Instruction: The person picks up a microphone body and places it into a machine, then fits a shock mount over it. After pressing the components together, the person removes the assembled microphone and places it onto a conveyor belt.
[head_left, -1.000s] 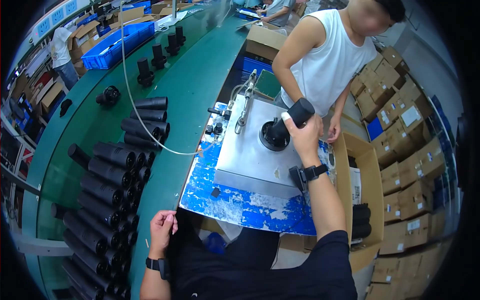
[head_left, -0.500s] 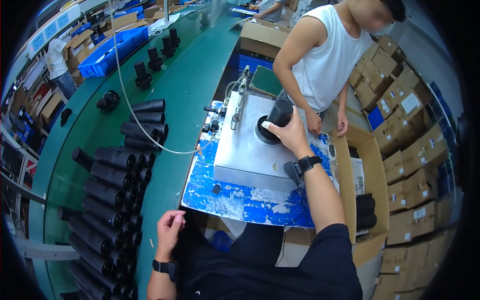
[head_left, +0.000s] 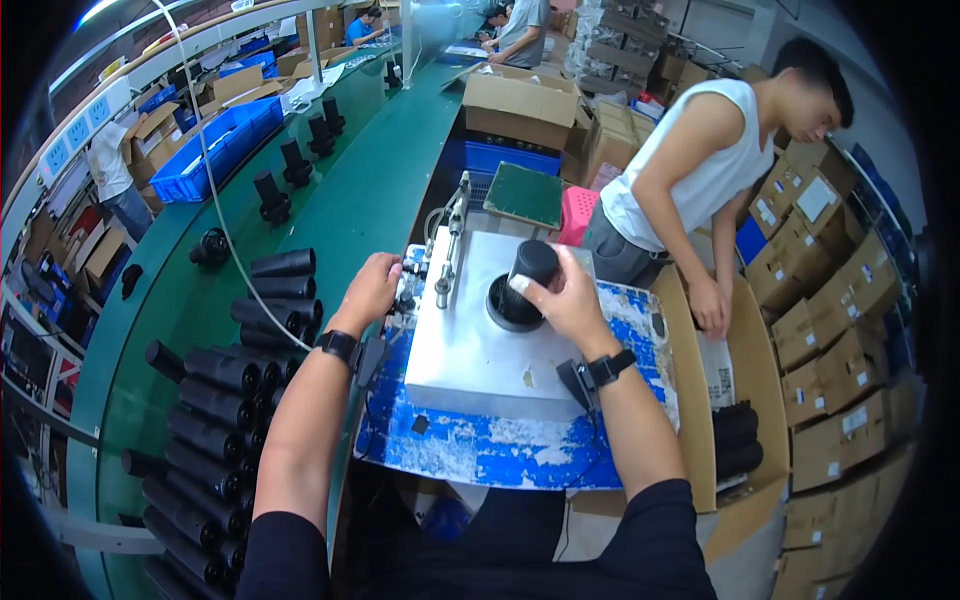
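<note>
My right hand (head_left: 575, 310) grips a black cylinder (head_left: 536, 262), thumb on its near side and fingers round its right side. The cylinder stands slightly tilted in a black ring (head_left: 512, 318) on top of a silver metal box (head_left: 470, 350). At the box's left side my left hand (head_left: 372, 290) is closed with its fingertips at a small valve with fittings (head_left: 408, 290); what they hold is hidden. A slim metal air cylinder (head_left: 455, 240) is mounted on the box's left part.
The box rests on a worn blue board (head_left: 450, 450). Many black tubes (head_left: 205, 430) lie stacked on the green bench (head_left: 385, 165) at left. A thin hose (head_left: 215, 190) hangs over them. At right, a person (head_left: 690, 170) reaches into an open carton (head_left: 765, 480).
My left hand has come up from the bench's near edge to the valve. My right hand stays on the black cylinder. The person at right has leaned over the carton; my view has shifted.
</note>
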